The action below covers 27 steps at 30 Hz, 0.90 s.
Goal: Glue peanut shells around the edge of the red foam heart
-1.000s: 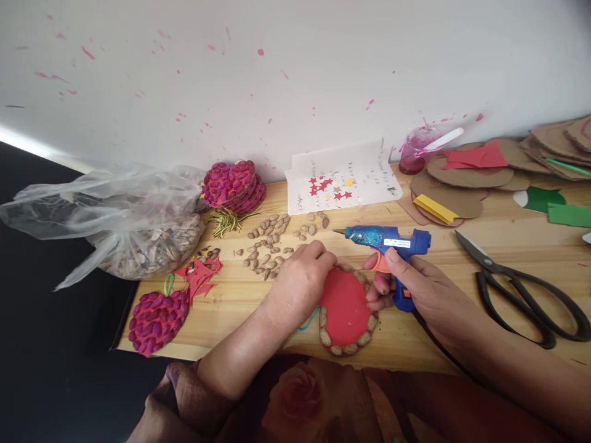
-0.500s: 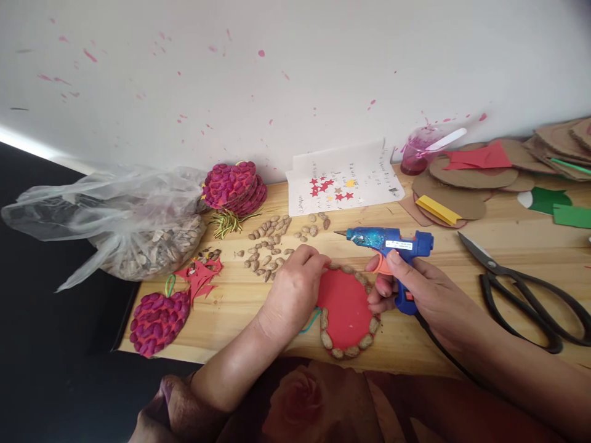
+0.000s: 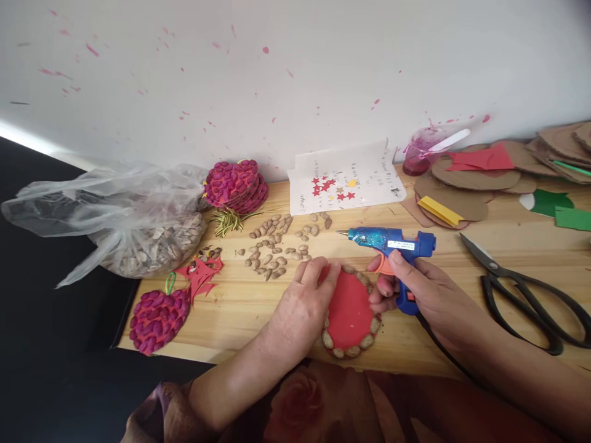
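Observation:
My right hand (image 3: 418,286) is wrapped around a blue hot glue gun (image 3: 381,239), a finger at its orange trigger and the metal nozzle pointing left. Below the nozzle, a red craft piece (image 3: 351,307) lies on the table, its rim lined with brown peanut shells (image 3: 353,351). My left hand (image 3: 307,301) bends over the upper left rim of this piece, fingers close together and pressing down there. Whatever is under those fingertips is hidden. Loose peanut shells (image 3: 268,259) are scattered beyond my left hand.
A plastic bag of shells (image 3: 157,246) and a magenta shell-covered piece (image 3: 159,323) are at left. Similar pieces (image 3: 233,184) are stacked behind. Paper with stars (image 3: 344,178) lies against the wall. Scissors (image 3: 503,277), cardboard discs (image 3: 475,175) and a stained cup (image 3: 418,157) are at right.
My left hand has shifted slightly right and turned, its fingers now reaching further over the red piece's upper left rim. The glue gun stays almost still in my right hand.

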Motion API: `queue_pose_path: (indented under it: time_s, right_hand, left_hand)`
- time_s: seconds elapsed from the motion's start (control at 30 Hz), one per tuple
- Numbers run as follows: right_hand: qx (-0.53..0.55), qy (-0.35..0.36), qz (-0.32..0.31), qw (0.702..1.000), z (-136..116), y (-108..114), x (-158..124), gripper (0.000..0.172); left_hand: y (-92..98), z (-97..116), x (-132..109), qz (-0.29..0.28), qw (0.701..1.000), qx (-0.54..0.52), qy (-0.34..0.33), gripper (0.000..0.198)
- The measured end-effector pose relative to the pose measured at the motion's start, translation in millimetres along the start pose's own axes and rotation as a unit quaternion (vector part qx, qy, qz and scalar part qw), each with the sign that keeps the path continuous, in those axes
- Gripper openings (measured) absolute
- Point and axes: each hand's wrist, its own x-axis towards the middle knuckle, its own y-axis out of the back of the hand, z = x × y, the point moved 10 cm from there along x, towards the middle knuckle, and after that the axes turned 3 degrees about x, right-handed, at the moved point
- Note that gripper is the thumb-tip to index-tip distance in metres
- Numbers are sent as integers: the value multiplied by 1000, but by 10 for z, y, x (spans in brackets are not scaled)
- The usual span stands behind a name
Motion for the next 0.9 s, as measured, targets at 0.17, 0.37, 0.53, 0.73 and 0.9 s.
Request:
queue_pose_path:
  time_s: [0.17, 0.37, 0.53, 0.73, 0.9]
  right_hand:
    - [-15, 1, 9, 1000, -33, -19, -29, 44]
    - [-23, -6, 26, 999, -70, -34, -71, 38]
    - [-21, 6, 63, 998, -106, -6, -89, 37]
    - [-37, -5, 64, 997, -82, 8, -80, 39]
    - [-32, -13, 60, 998, -40, 41, -64, 37]
  left_hand:
    - [-58, 1, 20, -31, 999, 12, 4, 45]
    - [-136, -21, -6, -51, 998, 15, 14, 48]
    - [-203, -81, -4, -86, 995, 9, 51, 50]
    - [-249, -64, 16, -125, 990, 17, 59, 45]
    - [-228, -64, 7, -102, 993, 8, 53, 47]
